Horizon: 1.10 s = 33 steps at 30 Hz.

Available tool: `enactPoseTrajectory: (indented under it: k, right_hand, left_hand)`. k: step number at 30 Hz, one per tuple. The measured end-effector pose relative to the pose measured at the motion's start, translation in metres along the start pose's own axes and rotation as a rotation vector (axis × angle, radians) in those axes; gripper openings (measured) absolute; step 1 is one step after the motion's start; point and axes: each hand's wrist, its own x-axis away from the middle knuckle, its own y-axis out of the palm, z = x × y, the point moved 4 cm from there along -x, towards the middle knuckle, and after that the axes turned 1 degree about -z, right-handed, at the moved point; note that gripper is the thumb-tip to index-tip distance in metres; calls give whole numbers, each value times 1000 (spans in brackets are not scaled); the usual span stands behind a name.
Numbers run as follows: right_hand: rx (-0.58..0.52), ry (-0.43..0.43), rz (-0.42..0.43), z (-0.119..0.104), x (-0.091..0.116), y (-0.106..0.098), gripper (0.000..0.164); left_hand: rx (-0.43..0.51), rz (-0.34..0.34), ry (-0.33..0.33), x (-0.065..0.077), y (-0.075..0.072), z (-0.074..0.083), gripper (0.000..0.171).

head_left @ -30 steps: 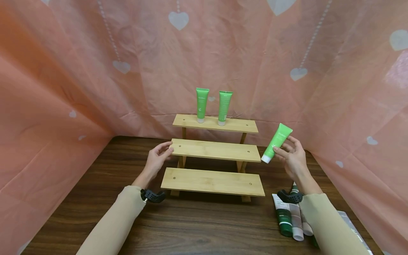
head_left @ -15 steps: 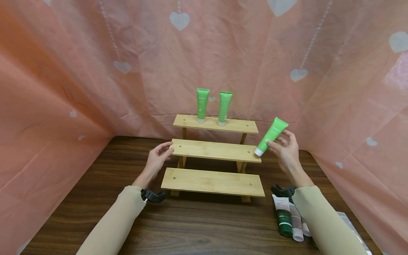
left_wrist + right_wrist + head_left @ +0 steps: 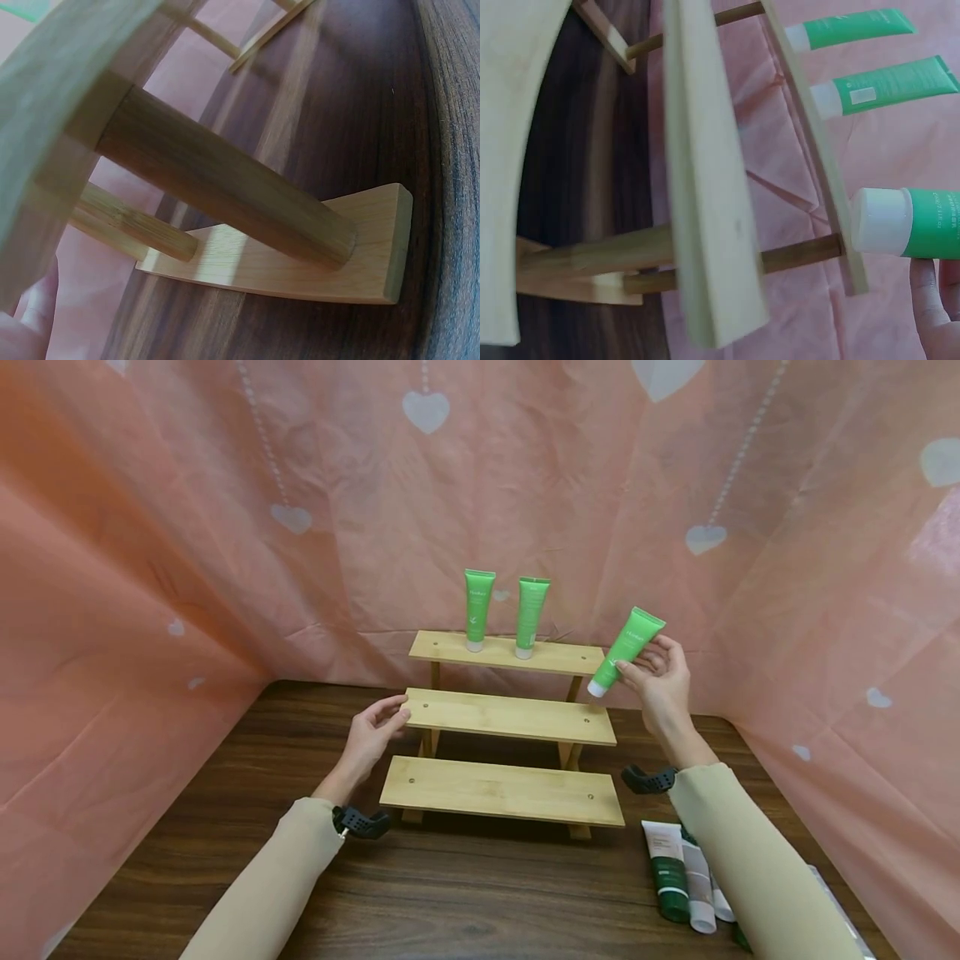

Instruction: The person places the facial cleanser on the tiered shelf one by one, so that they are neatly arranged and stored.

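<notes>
A green tube with a white cap [image 3: 627, 650] leans in my right hand [image 3: 663, 681], pinched between thumb and fingers. Its cap end points down and left, near the right end of the top shelf [image 3: 566, 657]. Two more green tubes stand cap-down on that shelf, a left tube [image 3: 478, 608] and a middle tube [image 3: 532, 617]. My left hand [image 3: 370, 732] grips the left end of the middle shelf [image 3: 510, 714] of the wooden three-step rack. In the right wrist view the held tube's cap [image 3: 881, 221] appears beside the top shelf's edge.
The lowest shelf [image 3: 498, 789] of the rack is nearest me. Several other tubes, among them a white and green tube [image 3: 667, 870], lie on the dark wooden table [image 3: 450, 893] at the right, partly behind my right sleeve. A pink heart-print cloth [image 3: 360, 527] hangs behind and at both sides.
My right hand has risen and moved left with the green tube, from beside the middle shelf up to the top shelf's right end. My left hand has stayed on the rack.
</notes>
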Motion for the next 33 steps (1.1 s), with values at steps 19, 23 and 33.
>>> enactPoseTrajectory:
  k: [19, 23, 33]
  right_hand:
    - [129, -88, 53, -4, -38, 36, 51]
    - [137, -86, 42, -3, -44, 43, 51]
    - [194, -98, 61, -2, -53, 58, 50]
  left_hand:
    - [-2, -10, -22, 10, 5, 18, 39]
    - [-4, -5, -21, 11, 5, 18, 38]
    - [19, -6, -13, 11, 3, 18, 38]
